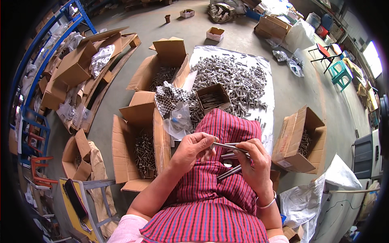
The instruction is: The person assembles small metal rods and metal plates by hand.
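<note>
My left hand (pixel 193 150) pinches the end of a slim silver metal rod (pixel 227 147) between thumb and fingertips, above my lap. My right hand (pixel 256 164) grips the same rod's other end. More of these rods (pixel 230 172) stick out from under the right hand's fingers, pointing left. Whether the rods have heads or threads cannot be made out. Beyond my knees, a heap of similar silver metal pieces (pixel 239 77) lies spread on a white sheet (pixel 268 95). A small open carton (pixel 213 104) with rods inside sits at the heap's near edge.
Cartons of metal pieces stand to the left, one near (pixel 121 148) and one farther (pixel 139 77), and another carton (pixel 289 135) at right. Checkered cloth (pixel 172 97) and a clear plastic bag (pixel 179 120) lie by the heap. A yellow-topped stool (pixel 75 214) holds a phone (pixel 75 198).
</note>
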`<state>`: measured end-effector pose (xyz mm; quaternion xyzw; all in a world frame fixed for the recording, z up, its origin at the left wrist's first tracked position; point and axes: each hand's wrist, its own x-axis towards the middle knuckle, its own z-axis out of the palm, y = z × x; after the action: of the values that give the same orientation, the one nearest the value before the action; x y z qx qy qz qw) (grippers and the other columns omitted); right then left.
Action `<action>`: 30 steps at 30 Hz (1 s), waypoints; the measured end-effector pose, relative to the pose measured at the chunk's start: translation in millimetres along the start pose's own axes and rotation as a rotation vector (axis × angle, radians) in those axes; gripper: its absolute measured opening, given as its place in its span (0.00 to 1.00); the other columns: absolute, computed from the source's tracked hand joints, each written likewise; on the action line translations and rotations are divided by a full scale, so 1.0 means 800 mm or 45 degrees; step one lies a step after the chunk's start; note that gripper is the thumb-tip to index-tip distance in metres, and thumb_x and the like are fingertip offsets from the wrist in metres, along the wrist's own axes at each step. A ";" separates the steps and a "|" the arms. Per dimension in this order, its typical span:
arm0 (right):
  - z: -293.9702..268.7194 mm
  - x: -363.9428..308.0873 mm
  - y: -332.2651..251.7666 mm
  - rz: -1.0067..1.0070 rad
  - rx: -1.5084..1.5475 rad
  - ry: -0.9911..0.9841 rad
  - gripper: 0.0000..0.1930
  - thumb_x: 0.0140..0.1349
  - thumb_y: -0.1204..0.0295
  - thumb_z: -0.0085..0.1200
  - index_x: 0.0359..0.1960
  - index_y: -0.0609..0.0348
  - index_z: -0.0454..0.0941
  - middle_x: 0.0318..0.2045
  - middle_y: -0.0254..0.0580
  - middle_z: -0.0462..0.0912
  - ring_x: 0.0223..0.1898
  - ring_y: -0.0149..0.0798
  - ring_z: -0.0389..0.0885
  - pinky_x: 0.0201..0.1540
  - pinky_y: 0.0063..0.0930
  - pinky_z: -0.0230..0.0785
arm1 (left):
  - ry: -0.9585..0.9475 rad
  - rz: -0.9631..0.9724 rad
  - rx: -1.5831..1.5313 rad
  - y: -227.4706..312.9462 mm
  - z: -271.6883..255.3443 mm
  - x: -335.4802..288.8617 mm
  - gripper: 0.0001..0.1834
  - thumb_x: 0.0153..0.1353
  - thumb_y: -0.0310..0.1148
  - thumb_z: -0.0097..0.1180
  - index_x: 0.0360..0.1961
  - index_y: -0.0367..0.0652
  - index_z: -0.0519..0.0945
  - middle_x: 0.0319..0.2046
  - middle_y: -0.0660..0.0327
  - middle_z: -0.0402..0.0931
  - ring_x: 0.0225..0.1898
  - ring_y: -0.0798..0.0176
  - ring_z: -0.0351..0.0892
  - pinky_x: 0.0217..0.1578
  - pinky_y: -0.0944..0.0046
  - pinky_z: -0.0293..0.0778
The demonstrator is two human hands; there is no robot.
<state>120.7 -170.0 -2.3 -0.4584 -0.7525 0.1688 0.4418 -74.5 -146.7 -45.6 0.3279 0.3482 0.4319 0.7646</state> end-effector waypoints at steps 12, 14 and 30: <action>0.008 -0.010 0.010 0.234 0.064 0.011 0.07 0.55 0.76 0.55 0.22 0.64 0.73 0.16 0.41 0.71 0.17 0.38 0.71 0.20 0.28 0.60 | -0.058 0.081 -0.064 -0.002 0.004 0.002 0.15 0.57 0.28 0.57 0.45 0.34 0.73 0.28 0.58 0.78 0.25 0.72 0.74 0.27 0.74 0.71; 0.011 -0.013 0.014 0.322 0.103 0.034 0.09 0.56 0.76 0.55 0.20 0.64 0.72 0.14 0.41 0.71 0.15 0.37 0.70 0.19 0.27 0.59 | -0.052 0.115 -0.005 -0.004 0.003 0.003 0.17 0.56 0.26 0.57 0.47 0.34 0.72 0.30 0.58 0.78 0.27 0.71 0.75 0.30 0.73 0.73; 0.014 -0.017 0.026 0.374 0.142 0.080 0.14 0.58 0.73 0.54 0.17 0.65 0.70 0.12 0.41 0.69 0.13 0.34 0.67 0.17 0.27 0.56 | -0.229 -0.141 0.020 -0.012 -0.019 0.013 0.16 0.61 0.41 0.52 0.39 0.36 0.75 0.26 0.58 0.78 0.23 0.72 0.75 0.24 0.75 0.71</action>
<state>125.4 -169.1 -29.2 -0.5435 -0.6526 0.2585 0.4604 -78.6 -138.0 -64.1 0.3516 0.2993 0.3550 0.8129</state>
